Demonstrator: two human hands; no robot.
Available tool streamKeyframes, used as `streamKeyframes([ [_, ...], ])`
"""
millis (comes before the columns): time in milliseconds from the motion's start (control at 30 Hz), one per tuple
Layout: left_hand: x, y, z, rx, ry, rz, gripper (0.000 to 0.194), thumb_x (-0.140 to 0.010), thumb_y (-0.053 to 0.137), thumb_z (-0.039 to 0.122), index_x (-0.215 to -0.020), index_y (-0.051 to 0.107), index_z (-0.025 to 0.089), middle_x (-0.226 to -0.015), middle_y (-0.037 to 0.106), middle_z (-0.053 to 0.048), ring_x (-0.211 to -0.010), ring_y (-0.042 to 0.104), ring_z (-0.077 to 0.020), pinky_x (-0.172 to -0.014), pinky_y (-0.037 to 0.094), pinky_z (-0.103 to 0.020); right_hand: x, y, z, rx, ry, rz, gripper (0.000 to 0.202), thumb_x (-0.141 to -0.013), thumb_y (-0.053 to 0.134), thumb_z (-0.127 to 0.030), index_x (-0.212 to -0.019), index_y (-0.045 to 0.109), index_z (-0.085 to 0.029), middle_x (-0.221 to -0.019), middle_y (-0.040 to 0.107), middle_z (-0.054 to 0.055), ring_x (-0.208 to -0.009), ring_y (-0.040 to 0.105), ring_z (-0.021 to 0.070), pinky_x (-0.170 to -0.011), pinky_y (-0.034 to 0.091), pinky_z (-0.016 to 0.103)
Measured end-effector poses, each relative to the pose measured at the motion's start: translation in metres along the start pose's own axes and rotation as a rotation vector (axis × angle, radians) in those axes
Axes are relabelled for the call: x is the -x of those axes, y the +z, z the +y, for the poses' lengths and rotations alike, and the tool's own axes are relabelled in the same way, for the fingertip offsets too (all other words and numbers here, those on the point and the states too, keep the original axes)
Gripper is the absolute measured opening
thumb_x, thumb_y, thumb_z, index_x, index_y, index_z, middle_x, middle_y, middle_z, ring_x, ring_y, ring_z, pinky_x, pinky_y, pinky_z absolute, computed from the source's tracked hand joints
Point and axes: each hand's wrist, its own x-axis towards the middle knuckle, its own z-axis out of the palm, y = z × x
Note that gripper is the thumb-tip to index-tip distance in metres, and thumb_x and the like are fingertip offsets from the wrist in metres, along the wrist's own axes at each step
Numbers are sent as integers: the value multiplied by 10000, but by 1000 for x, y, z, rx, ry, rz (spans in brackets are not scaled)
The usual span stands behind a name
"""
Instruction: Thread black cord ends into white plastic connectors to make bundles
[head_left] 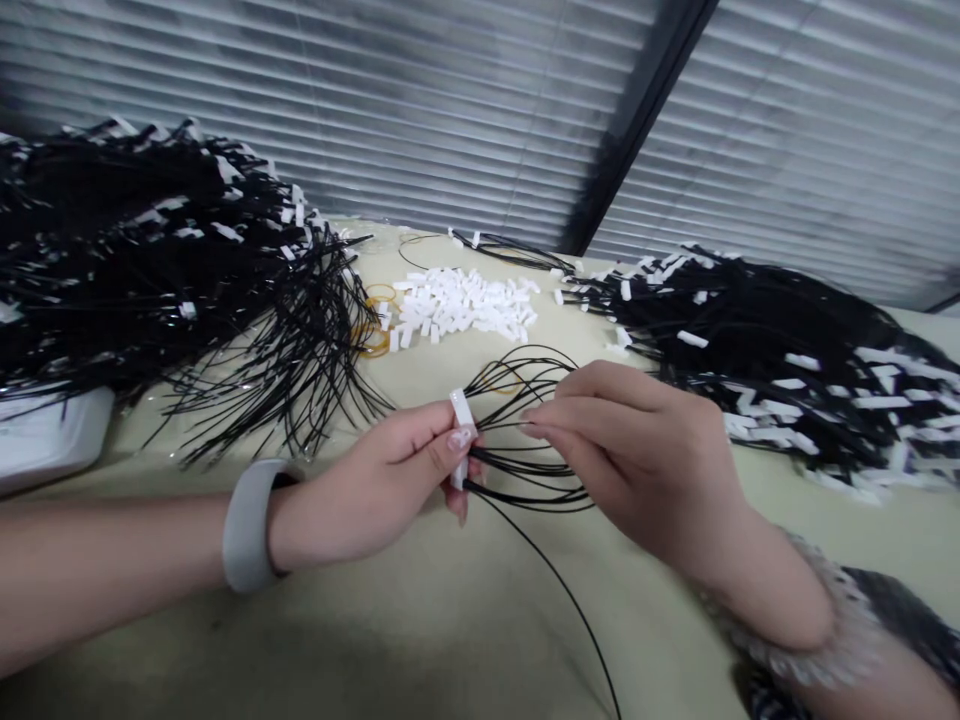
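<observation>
In the middle of the head view, my left hand (409, 465) is closed on a white plastic connector block (463, 408), thumb on its near face. Several thin black wires (525, 468) leave the block's right side and bow toward my other hand. My right hand (637, 450) pinches one thin black wire between thumb and forefinger, a short way right of the block. Its other fingers are curled, and the wires partly pass behind it. One long wire (559, 575) hangs from the block toward the bottom edge.
Behind my hands lies a pile of small white plastic pieces (469, 305), with yellow rubber bands (373, 340) beside it. A big heap of black wires (150, 260) fills the left; another wire heap (795, 340) lies right. A white container (56, 440) stands at far left. Blinds (450, 100) rise behind the table.
</observation>
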Motion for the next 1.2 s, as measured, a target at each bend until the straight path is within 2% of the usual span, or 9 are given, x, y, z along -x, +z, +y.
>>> streamKeyframes([
  [367,1,2,5,-114,52,-39,237,-882,404,342,-768,491,153,-707,485,28,-572,533,-77,-555,454,-210,3,20,-4,64,-69,-19,174,-795,490,-77,-739,621,-176,-752,626,22,-722,554,131,-635,450,262],
  [500,-3,-1,0,-51,40,-9,236,-881,413,347,-782,502,152,-716,507,22,-584,532,-79,-575,454,-219,2,11,-7,41,-95,-4,175,-777,518,-95,-890,622,-178,-844,612,48,-792,543,149,-694,461,293],
  [600,-8,-4,-3,54,31,103,242,-872,435,358,-762,499,152,-693,519,23,-568,517,-75,-574,437,-222,4,-3,-10,-5,-198,-136,384,-724,534,-67,-1067,590,-231,-1204,489,91,-1128,427,242,-907,393,427],
  [667,-11,-5,-4,119,13,173,243,-862,451,364,-756,498,150,-676,516,27,-546,508,-73,-566,424,-224,6,-11,-9,-36,-240,-279,370,-715,534,-52,-998,630,-270,-1348,369,53,-1271,265,283,-1003,279,505],
  [800,-12,-3,0,130,-4,258,241,-842,480,344,-705,486,147,-662,516,24,-532,505,-80,-560,417,-237,8,-19,8,-347,-137,-351,245,-758,552,-79,-857,677,-265,-1314,445,17,-1263,330,245,-1041,270,489],
  [867,-12,-1,1,139,7,282,211,-841,482,316,-707,484,152,-686,514,24,-543,509,-85,-566,430,-248,7,-20,23,-659,32,-229,212,-772,568,-132,-856,678,-292,-1205,544,12,-1172,455,227,-1010,332,486],
  [967,-12,-1,1,184,11,292,162,-841,480,267,-718,477,162,-703,504,26,-570,507,-91,-560,440,-249,3,-22,43,-1044,316,122,67,-748,617,-328,-792,661,-355,-952,628,-27,-951,590,191,-940,425,458],
  [1100,-12,-3,-4,187,11,280,171,-859,461,294,-748,481,165,-727,510,20,-593,509,-90,-569,448,-245,-7,-31,54,-1116,589,514,35,-739,628,-374,-735,631,-339,-789,574,-35,-744,560,96,-779,505,258],
  [1200,-12,-4,-7,160,24,252,186,-866,449,325,-777,489,167,-745,518,21,-589,521,-84,-582,457,-245,-8,-34,44,-1091,660,597,31,-754,628,-318,-780,644,-308,-724,518,-28,-552,453,67,-557,471,214],
])
